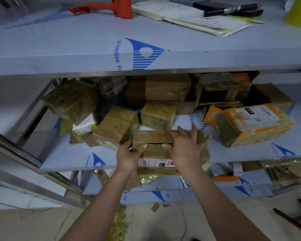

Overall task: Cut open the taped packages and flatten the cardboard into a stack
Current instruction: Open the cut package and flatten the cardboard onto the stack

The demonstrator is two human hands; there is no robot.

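Crosswise, taped package (153, 136) between both hands.

Both forearms were bare to the frame edge; the left hand (129, 156) and right hand (185, 146) wore no gloves, rings or watch.

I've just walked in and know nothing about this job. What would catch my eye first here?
Two bare hands, the left hand and the right hand, hold a taped brown package at the front edge of the middle shelf. Behind it sits a jumble of taped boxes, with an orange package at the right. On the top shelf lies a red scraper-like tool.
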